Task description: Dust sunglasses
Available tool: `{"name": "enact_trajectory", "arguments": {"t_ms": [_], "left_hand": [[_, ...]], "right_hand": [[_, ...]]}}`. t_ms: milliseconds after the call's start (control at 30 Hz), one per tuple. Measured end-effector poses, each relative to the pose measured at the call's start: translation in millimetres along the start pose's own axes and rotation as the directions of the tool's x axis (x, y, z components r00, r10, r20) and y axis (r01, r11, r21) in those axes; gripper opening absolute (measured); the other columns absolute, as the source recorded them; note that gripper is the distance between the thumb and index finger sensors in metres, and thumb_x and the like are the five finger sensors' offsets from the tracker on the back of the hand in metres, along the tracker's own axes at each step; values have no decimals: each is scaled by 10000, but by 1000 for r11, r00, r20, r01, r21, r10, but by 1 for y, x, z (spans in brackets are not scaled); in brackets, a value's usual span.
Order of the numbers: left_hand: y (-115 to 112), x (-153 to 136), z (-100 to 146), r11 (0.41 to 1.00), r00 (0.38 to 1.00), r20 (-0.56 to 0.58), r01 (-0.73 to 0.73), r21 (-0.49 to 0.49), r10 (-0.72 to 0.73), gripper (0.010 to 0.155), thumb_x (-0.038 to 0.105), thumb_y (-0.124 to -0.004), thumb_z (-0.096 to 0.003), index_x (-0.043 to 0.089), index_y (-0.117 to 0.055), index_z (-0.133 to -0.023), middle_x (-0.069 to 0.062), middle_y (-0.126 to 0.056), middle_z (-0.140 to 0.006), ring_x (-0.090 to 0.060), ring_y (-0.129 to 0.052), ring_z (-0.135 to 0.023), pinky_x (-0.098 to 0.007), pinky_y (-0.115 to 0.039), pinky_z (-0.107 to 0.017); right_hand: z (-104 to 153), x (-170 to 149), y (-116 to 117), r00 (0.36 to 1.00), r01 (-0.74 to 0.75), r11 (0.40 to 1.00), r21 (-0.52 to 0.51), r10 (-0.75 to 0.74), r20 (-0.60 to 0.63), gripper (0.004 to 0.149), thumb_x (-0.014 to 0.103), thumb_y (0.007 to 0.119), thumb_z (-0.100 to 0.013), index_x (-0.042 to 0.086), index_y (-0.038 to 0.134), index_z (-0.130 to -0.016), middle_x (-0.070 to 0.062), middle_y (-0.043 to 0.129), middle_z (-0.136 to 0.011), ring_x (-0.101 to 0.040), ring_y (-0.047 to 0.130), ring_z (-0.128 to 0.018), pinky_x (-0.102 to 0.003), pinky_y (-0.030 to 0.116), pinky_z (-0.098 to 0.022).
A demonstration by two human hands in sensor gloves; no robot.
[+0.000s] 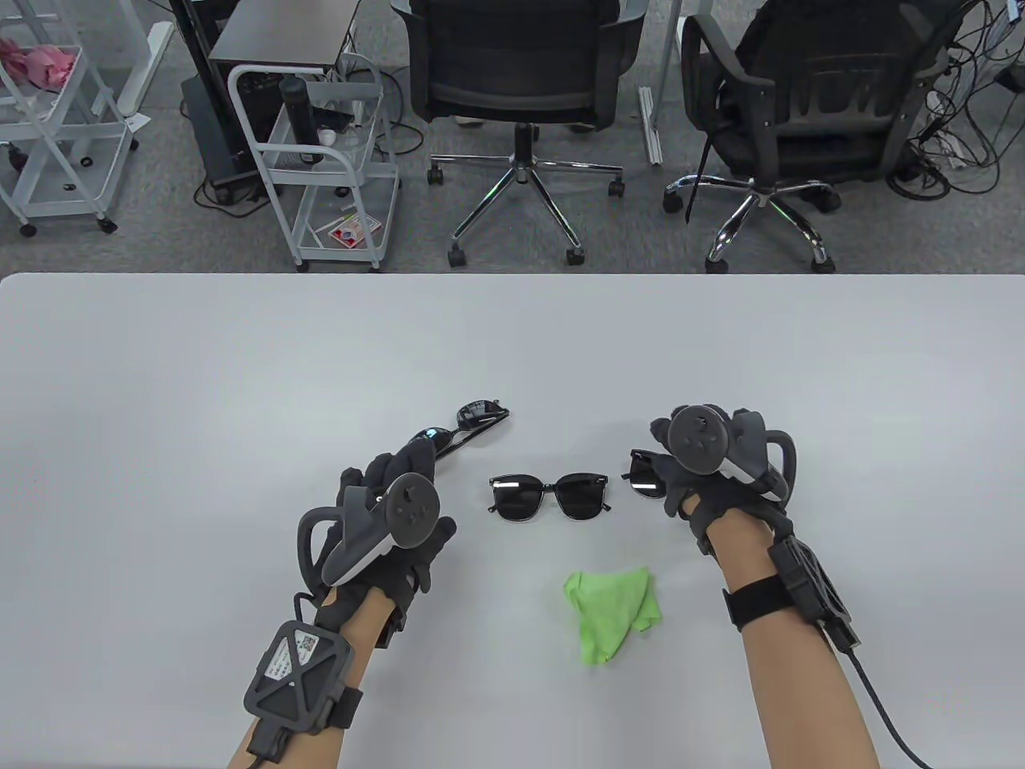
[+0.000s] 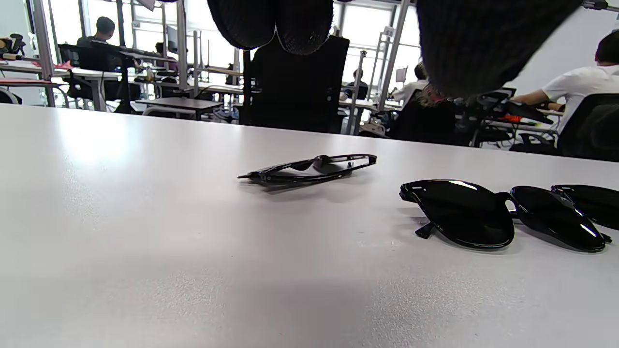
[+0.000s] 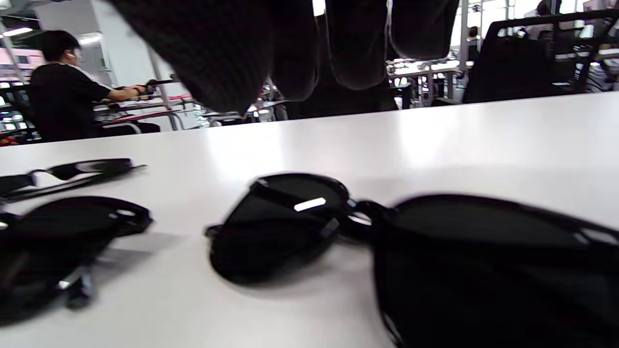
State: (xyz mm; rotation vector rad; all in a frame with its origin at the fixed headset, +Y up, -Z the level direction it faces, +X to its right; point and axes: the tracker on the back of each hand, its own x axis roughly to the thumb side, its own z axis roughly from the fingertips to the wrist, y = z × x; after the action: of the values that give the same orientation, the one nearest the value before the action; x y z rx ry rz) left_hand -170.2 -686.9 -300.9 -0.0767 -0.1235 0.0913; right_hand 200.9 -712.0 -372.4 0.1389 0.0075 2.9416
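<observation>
Surface: white table [image 1: 200, 384]
Sunglasses: middle pair [image 1: 550, 497] lies between the hands, apart from both
Cloth [image 1: 612, 613]: nearer, untouched
Left hand [image 1: 396, 513]: fingers relaxed, empty
Right hand [image 1: 709, 460]: over another pair [image 1: 647, 474], grip unclear

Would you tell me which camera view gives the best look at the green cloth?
The table view: the green cloth lies crumpled and fully visible on the table, nearer the person than the middle sunglasses. Neither wrist view shows the cloth at all; both show only sunglasses.
</observation>
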Motion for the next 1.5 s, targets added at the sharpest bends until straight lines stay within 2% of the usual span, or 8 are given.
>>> {"name": "enact_trajectory", "arguments": {"t_ms": [133, 300, 467, 667, 967, 1133, 1267, 1500], "left_hand": [[-1, 1, 0, 1000, 1000, 3, 6, -6, -6, 951, 614, -793, -344, 296, -286, -1083, 80, -488, -1160, -264, -544, -1103, -596, -444, -774], [-1, 0, -1, 1000, 1000, 2, 0, -11, 0, 951, 614, -793, -343, 297, -285, -1083, 79, -486, -1160, -263, -541, -1103, -596, -442, -774], [-1, 1, -1, 1000, 1000, 8, 1, -13, -1, 953, 615, -794, -343, 296, -285, -1083, 81, -486, -1159, -264, -539, -1104, -597, -443, -774], [-2, 4, -1, 1000, 1000, 24, 0, -13, 0, 955, 619, -793, -342, 298, -283, -1083, 79, -485, -1160, -264, -535, -1105, -596, -442, -775], [7, 30, 8, 996, 987, 145, -75, 45, 68, 971, 681, -777, -315, 328, -305, -1087, 103, -499, -1159, -246, -552, -1113, -587, -462, -789], [6, 54, 17, 995, 971, 239, -46, 91, 23, 992, 695, -781, -302, 355, -274, -1085, 118, -427, -1176, -219, -521, -1136, -576, -460, -805], [1, 72, 22, 996, 958, 286, 2, 94, -29, 993, 698, -799, -286, 380, -297, -1082, 134, -418, -1182, -199, -526, -1144, -573, -469, -808], [-2, 88, 27, 982, 941, 304, 102, 158, -147, 991, 714, -859, -223, 382, -458, -1066, 160, -657, -1101, -149, -782, -1040, -543, -561, -795]], "right_hand": [[-4, -10, 16, 995, -89, 992, 95, 92, -29, 618, 432, 901, -409, 144, 798, -946, -199, 676, -1068, -529, 600, -961, -731, 407, -628], [-6, -4, 31, 951, -308, 937, 167, 310, 13, 546, 424, 927, -390, 155, 886, -863, -162, 778, -1016, -495, 689, -938, -722, 437, -628], [-1, 0, 25, 932, -361, 929, 78, 362, -4, 443, 373, 948, -375, 155, 959, -762, -114, 918, -906, -438, 833, -869, -698, 515, -628], [12, 17, -4, 981, -191, 981, -26, 191, 18, 438, 362, 954, -374, 142, 958, -752, -129, 923, -894, -444, 852, -849, -696, 538, -619], [48, 112, -41, 958, -141, 989, -41, 147, 244, 440, 361, 953, -377, 139, 954, -757, -135, 918, -902, -450, 848, -852, -696, 544, -617], [62, 145, -40, 941, -149, 989, -19, 148, 303, 443, 368, 944, -388, 140, 946, -768, -135, 911, -909, -449, 857, -844, -687, 564, -613], [71, 160, -24, 928, -96, 995, -35, 102, 359, 434, 343, 951, -382, 138, 946, -765, -135, 914, -902, -438, 873, -831, -676, 587, -611], [79, 165, -21, 929, -67, 996, -61, 85, 361, 428, 353, 952, -384, 130, 951, -750, -136, 937, -870, -426, 911, -789, -654, 632, -597]]}}
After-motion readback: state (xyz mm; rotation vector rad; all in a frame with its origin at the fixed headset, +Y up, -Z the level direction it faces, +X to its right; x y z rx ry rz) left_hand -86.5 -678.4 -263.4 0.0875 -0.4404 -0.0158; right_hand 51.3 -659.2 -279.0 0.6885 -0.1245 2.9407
